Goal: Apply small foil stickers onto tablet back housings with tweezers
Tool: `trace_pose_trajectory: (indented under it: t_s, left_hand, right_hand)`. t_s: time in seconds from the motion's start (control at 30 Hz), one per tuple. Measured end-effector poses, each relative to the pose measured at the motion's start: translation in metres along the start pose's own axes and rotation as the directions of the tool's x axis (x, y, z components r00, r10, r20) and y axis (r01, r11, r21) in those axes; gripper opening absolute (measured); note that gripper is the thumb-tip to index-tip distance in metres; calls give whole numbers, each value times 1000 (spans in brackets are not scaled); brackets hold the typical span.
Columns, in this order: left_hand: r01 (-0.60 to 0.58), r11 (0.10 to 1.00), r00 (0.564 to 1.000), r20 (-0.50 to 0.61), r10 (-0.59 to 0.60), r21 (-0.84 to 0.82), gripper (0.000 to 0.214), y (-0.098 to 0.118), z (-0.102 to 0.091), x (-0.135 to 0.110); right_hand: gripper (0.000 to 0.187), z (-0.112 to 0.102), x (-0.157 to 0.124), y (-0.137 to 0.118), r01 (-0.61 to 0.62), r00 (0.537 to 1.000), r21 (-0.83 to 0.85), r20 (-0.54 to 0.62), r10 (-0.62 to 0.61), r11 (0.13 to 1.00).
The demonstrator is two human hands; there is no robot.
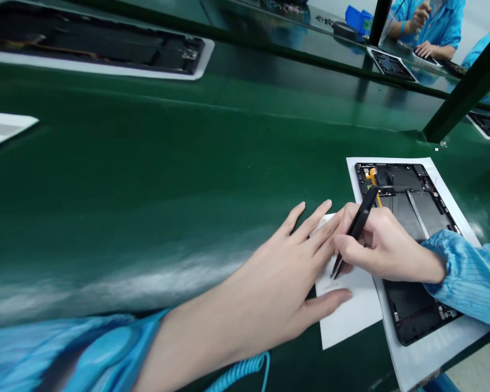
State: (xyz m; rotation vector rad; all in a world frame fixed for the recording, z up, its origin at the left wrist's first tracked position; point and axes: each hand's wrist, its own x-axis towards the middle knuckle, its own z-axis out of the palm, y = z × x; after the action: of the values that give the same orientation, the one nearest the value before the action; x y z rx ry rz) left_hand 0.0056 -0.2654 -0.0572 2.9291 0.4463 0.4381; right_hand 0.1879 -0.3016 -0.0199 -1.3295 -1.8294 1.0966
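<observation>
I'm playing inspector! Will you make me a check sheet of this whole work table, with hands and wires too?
Surface: shiny green tabletop.
Job's things: open tablet-like device on a white sheet; small white paper beside it.
Clutter: tiny pale bits near a green post.
Hands: left hand spread, partly over the small white paper; right hand holding black tweezers.
Cables: blue coiled cord, bottom edge.
Surroundings: co-workers in blue behind.
</observation>
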Motion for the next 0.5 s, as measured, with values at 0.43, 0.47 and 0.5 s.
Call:
trace_pose_trajectory:
  t_s: [0.43, 0.47, 0.5]
  left_hand:
    - [-5, 1000, 999, 37, 6, -13, 62, -2, 1, 2]
    - [-1, 1000, 999, 42, 2, -19, 59, -4, 2, 2]
    - [3, 1000, 999, 46, -2, -23, 58, -6, 3, 1]
  right_hand:
    - [25, -3, 4, 5, 17, 999, 75, 36, -20, 997]
    - [26, -3, 5, 4, 30, 999, 100, 37, -34, 994]
    - [28, -4, 4, 2, 36, 999, 136, 29, -41, 990]
